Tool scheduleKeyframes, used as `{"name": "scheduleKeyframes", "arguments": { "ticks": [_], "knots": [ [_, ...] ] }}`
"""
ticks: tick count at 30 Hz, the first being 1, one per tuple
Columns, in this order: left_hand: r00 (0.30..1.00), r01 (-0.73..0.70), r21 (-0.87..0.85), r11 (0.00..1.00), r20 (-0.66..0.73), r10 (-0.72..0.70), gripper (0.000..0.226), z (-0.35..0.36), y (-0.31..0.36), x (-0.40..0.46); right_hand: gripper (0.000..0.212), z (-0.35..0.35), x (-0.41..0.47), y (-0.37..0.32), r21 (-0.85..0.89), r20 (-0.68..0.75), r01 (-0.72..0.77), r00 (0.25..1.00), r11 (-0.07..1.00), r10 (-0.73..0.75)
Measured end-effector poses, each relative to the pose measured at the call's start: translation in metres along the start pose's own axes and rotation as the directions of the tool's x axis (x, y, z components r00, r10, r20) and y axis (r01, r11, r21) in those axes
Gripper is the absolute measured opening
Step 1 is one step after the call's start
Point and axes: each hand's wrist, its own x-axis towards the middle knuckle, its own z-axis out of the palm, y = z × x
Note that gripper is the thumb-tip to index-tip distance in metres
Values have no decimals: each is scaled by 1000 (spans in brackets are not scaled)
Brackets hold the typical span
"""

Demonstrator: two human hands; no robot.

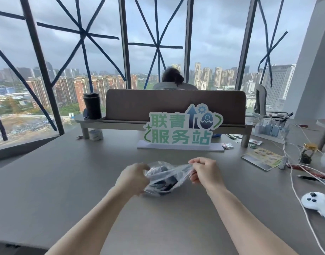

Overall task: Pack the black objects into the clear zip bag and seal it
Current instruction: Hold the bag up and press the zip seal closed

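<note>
Clearly packed: the black objects (pixel 162 181) show dark through the film of the clear zip bag (pixel 165 178), so the loading step looks done; I see no loose black pieces beside it on the desk (pixel 66 181).
Left to do: the seal. The bag's top edge is crumpled and stretched between the hands, and whether any part of the zip is pressed shut is too blurred to tell.
Bag position: in the middle of the desk, toward its near edge, in front of the green sign (pixel 182 128); its lower corner seems to rest on the surface.
Bag axis: long axis runs roughly left to right, parallel to the near edge, with the mouth edge turned up and away, toward the sign.
Left hand (pixel 132 178): fingers curled closed, gripping the bag's left end.
Right hand (pixel 204 170): fingertips pinched on the top right corner, pulling the film taut.
</note>
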Motion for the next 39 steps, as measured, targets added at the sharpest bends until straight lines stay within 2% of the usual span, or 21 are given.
{"name": "scheduleKeyframes", "arguments": {
  "ticks": [3,5,8,10,12,13,16,18,21,24,26,28,30,32,34,36,39],
  "knots": [
    [992,-72,-387,919,-128,24,13,-49,29,14,23,-15,2,-51,286,-9,29,1000,958,-28],
    [973,-185,-523,832,-218,79,16,-77,50,16,24,-26,2,-82,393,1,62,998,917,-68],
    [946,-293,-579,761,-292,142,18,-101,69,20,21,-39,1,-109,443,-17,124,991,888,-130],
    [944,-301,-586,753,-294,148,16,-106,74,24,19,-46,0,-117,427,-27,153,987,891,-157],
    [961,-265,-638,723,-239,141,6,-105,73,26,17,-54,0,-119,404,-17,157,986,901,-164],
    [967,-253,-666,701,-197,163,5,-104,72,25,16,-57,-1,-118,385,-14,159,986,909,-167],
    [966,-232,-697,678,-81,246,26,-92,65,19,16,-67,-4,-113,247,-39,182,983,952,-178],
    [957,-280,-649,708,-130,260,23,-79,62,14,17,-72,-7,-111,95,-75,213,976,972,-207],
    [938,-338,-568,750,-266,221,22,-63,56,13,21,-78,-12,-111,-42,-98,246,964,968,-249],
    [952,-299,-610,734,-248,181,16,-56,57,8,33,-84,-18,-114,-171,-97,286,947,943,-305],
    [961,-268,-674,688,-234,146,9,-56,59,5,36,-90,-22,-119,-270,-113,285,939,920,-324],
    [967,-251,-734,632,-218,130,3,-58,65,1,28,-98,-27,-125,-391,-141,253,934,885,-329],
    [969,-245,-752,612,-206,136,3,-59,72,-2,24,-102,-33,-127,-571,-168,216,913,792,-371],
    [965,-264,-738,621,-203,169,7,-59,83,-7,22,-99,-41,-131,-691,-102,302,859,657,-502],
    [958,-286,-720,632,-193,214,11,-57,96,-10,26,-88,-47,-136,-669,107,506,791,545,-602],
    [948,-315,-682,660,-193,253,12,-56,106,-12,37,-74,-50,-143,-608,290,613,763,505,-577],
    [929,-369,-625,688,-223,295,11,-55,115,-13,20,-59,-47,-152,-572,321,646,743,505,-587]
  ]
}}
